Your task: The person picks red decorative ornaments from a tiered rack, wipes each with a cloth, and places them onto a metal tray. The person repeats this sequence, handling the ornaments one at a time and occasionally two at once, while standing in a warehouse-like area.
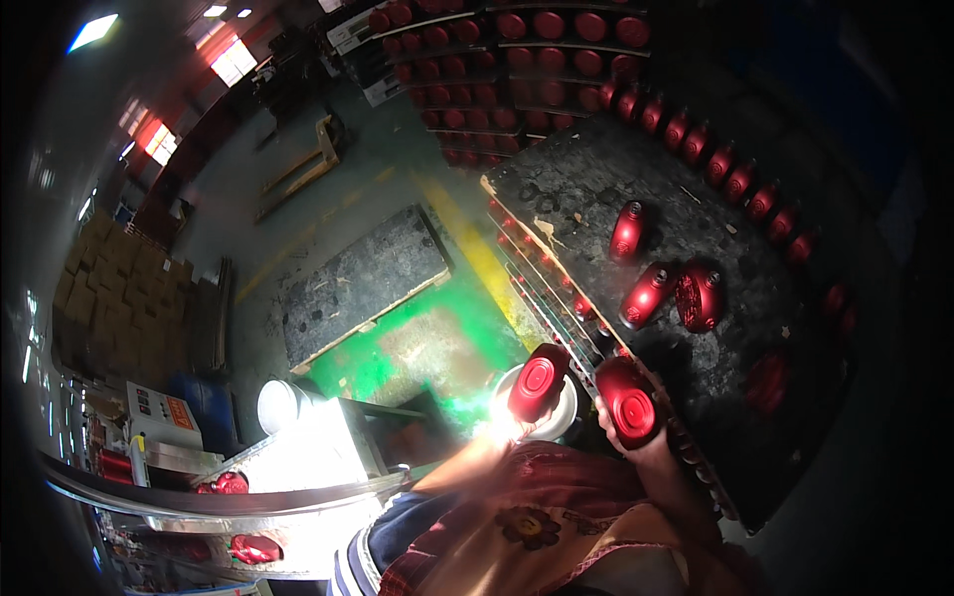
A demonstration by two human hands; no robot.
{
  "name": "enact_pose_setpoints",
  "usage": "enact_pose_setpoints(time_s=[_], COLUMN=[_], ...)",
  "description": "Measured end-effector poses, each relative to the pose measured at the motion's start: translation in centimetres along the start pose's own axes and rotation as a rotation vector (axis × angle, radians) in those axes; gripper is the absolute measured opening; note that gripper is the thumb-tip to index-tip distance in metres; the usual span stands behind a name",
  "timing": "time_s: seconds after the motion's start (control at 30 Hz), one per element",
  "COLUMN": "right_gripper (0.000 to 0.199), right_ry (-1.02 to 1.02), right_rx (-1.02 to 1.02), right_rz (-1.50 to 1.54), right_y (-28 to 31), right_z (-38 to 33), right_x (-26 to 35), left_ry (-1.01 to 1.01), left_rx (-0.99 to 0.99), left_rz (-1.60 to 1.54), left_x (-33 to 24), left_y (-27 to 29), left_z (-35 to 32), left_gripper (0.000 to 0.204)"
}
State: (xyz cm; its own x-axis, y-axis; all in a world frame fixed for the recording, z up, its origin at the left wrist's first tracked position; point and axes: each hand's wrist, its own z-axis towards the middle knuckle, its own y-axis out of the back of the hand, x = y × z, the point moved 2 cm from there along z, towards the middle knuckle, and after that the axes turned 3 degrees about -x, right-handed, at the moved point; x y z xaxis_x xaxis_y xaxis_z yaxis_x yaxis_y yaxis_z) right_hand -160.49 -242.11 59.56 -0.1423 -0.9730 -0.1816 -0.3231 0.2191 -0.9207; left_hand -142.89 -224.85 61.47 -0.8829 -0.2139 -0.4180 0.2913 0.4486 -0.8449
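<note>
My left hand (507,431) is closed around the lower part of a glossy red bottle (538,381), tilted with its ringed base toward me. In my right hand (648,453) is a second red bottle (626,399), its round base also facing me. Both bottles are held in front of my body, apart from each other, by the near edge of a dark, worn tabletop (586,164). Below the left bottle stands a white bucket (568,409), partly hidden by it. Farther over on the tabletop lie a red bottle (626,232), another red bottle (648,294) and a touching pair (702,298).
Red bottles line the table's far edge (717,165), and racks of them (547,60) stand behind. Shelves with bottles (542,288) sit under the near edge. A dark board (368,283) rests on the green-stained floor. A curved metal rail (238,502) runs along the lower left.
</note>
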Motion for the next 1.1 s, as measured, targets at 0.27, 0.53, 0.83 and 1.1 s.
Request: enact_pose_setpoints(time_s=[0.27,0.53,0.83,1.1], right_gripper=[0.07,0.062,0.04,0.05], right_ry=[-0.093,-0.01,0.294,1.305], right_rx=[-0.061,0.483,0.591,-0.5], right_rz=[0.036,-0.324,-0.43,-0.926], right_y=[-0.5,-0.4,-2.7,-4.0], right_z=[5.2,7.9,0.3,-28.9], right_x=[-5.7,-8.2,-3.2,9.3], left_ry=[-0.018,-0.025,0.168,-0.161], left_rx=[0.025,0.088,0.122,0.135], left_rz=[-0.131,-0.374,-0.338,0.701], left_x=[-0.3,0.8,1.1,1.0], left_y=[4.8,10.0,12.8,-5.7], left_z=[-3.2,-2.5,0.7,8.1], left_gripper=[0.073,0.072,0.062,0.058])
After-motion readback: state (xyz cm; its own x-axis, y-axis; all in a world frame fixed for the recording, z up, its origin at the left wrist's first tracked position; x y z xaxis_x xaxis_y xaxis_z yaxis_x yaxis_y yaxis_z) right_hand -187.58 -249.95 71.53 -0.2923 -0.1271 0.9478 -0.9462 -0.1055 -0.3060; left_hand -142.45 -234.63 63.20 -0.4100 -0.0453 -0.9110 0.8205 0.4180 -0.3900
